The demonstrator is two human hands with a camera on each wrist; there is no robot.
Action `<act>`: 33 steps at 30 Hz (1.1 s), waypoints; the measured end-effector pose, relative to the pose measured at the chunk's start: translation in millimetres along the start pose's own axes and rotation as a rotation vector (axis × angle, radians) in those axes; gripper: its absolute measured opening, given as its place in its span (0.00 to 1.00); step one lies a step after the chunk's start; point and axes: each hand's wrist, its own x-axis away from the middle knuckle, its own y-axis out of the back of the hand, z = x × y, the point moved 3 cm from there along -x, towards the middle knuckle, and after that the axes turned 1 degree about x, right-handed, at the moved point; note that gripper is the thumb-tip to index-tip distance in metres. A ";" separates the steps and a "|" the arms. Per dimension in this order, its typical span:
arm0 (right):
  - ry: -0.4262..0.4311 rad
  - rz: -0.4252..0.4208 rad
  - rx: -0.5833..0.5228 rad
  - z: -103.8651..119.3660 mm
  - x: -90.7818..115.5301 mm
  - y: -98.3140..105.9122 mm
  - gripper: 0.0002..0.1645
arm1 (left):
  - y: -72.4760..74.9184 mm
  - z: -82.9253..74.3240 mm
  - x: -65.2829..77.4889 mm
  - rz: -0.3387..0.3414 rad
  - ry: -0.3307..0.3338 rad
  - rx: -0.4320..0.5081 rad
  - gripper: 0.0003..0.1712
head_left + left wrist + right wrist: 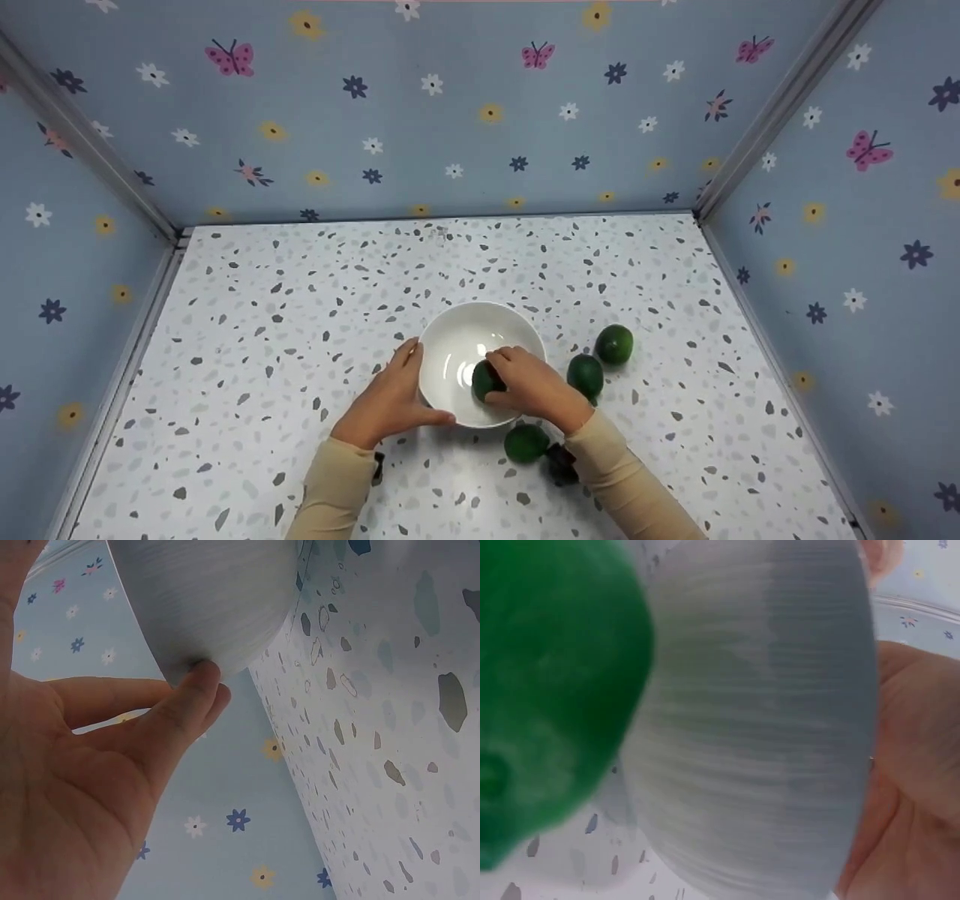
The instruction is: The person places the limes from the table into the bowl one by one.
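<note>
A white bowl [459, 390] stands on the speckled table. My left hand [394, 397] holds its left side, thumb at the near rim and fingers along the outer wall; in the left wrist view fingertips [201, 679] press near the rim. My right hand [536, 386] reaches inside and grips a dark green oval fruit [486, 382], partly covered by the fingers. In the right wrist view the bowl's outer wall [757, 712] fills the middle, and a blurred green fruit [547, 682] is close to the camera.
Two green fruits lie right of the bowl, a farther one [614, 345] and a nearer one [585, 376]. Another green fruit [526, 443] lies in front of the bowl, beside a dark object [561, 465] under my right wrist. Flower-patterned blue walls [450, 112] enclose the table.
</note>
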 end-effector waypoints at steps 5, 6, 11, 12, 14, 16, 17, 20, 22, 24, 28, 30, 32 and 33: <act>0.029 -0.067 -0.063 -0.6 12.0 13.8 0.34 | 0.8 -0.3 0.6 -0.001 -0.008 0.000 0.77; 0.038 -0.086 -0.073 -1.3 15.2 17.1 0.34 | 0.7 -0.3 0.6 -0.002 -0.010 -0.006 0.77; 0.072 -0.211 -0.072 -8.7 33.3 35.7 0.35 | 0.4 -0.2 1.3 -0.005 0.001 -0.017 0.77; 0.070 -0.234 -0.066 -11.0 36.8 39.4 0.35 | 0.4 -0.2 1.5 -0.005 0.004 -0.013 0.77; 0.048 -0.268 -0.052 -17.1 44.2 45.5 0.35 | 0.4 -0.2 1.5 -0.006 0.006 -0.011 0.77; 0.017 -0.294 -0.045 -25.1 51.0 50.1 0.35 | 0.5 -0.4 1.3 -0.004 0.006 -0.013 0.77; 0.001 -0.302 -0.040 -29.6 54.7 52.0 0.35 | 0.5 -0.5 1.2 -0.002 0.006 -0.014 0.78; -0.048 -0.327 -0.038 -44.3 64.6 56.6 0.35 | 0.2 -0.3 0.8 0.001 0.011 -0.015 0.78; -0.082 -0.346 -0.030 -54.5 70.9 59.0 0.35 | -0.2 -0.1 0.5 0.002 0.018 -0.006 0.78; -0.116 -0.361 -0.026 -64.2 76.9 61.1 0.35 | -0.8 0.4 0.2 0.001 0.020 0.000 0.78; -0.185 -0.382 -0.028 -82.3 87.9 63.5 0.36 | -0.9 0.4 0.4 0.004 0.024 0.009 0.78; -0.219 -0.390 -0.047 -90.3 92.8 63.9 0.36 | -0.8 0.6 0.5 0.004 0.028 0.010 0.78; -0.244 -0.404 -0.061 -98.3 96.7 63.3 0.36 | -0.8 0.5 0.5 0.007 0.034 0.014 0.78; -0.253 -0.410 -0.065 -102.1 98.3 62.9 0.36 | -0.9 0.8 0.3 0.007 0.035 0.015 0.78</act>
